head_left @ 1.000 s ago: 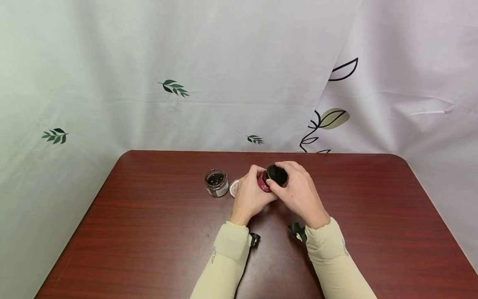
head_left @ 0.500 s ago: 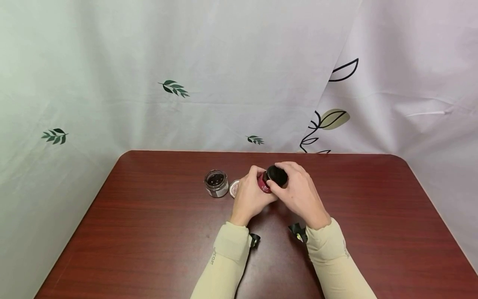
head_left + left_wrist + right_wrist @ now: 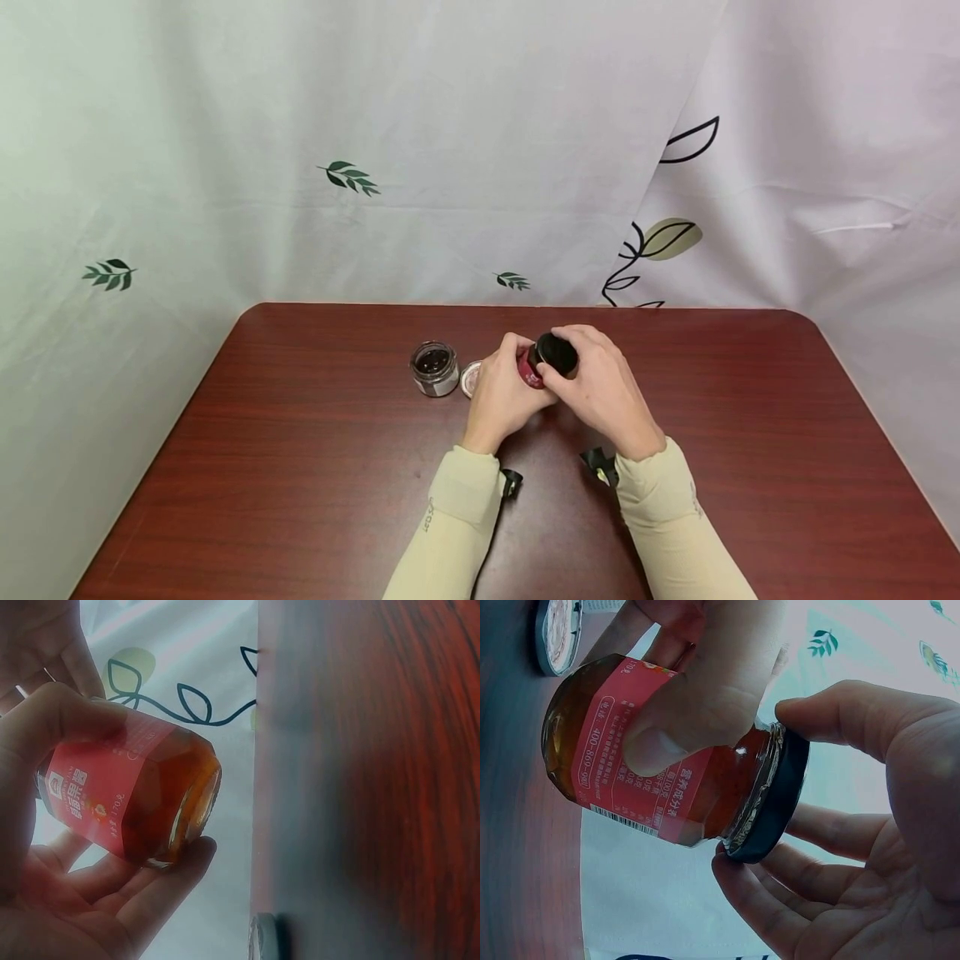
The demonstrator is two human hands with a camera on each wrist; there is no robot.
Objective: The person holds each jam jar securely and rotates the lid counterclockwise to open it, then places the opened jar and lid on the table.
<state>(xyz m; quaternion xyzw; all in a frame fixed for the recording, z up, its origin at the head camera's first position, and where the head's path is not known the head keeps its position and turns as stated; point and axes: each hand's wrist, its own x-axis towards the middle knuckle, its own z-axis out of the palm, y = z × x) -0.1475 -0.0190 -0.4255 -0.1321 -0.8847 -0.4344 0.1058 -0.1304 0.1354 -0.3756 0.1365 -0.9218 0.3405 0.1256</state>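
Observation:
My left hand [image 3: 504,393] grips a small faceted glass jar [image 3: 176,795] with a red label and amber contents. Thumb and fingers wrap its body in the left wrist view. The jar is held tilted above the table. Its black lid [image 3: 778,799] sits on the mouth. My right hand [image 3: 606,387] holds this lid by its rim, thumb on one side and fingers on the other, as the right wrist view shows. From the head view, much of the jar is hidden behind both hands.
An open glass jar [image 3: 436,382] with dark contents stands on the brown table [image 3: 315,433], left of the hands. Beside it lies a round lid [image 3: 470,379], pale side up and partly covered by my left hand. A white leaf-print curtain [image 3: 435,217] hangs behind the table.

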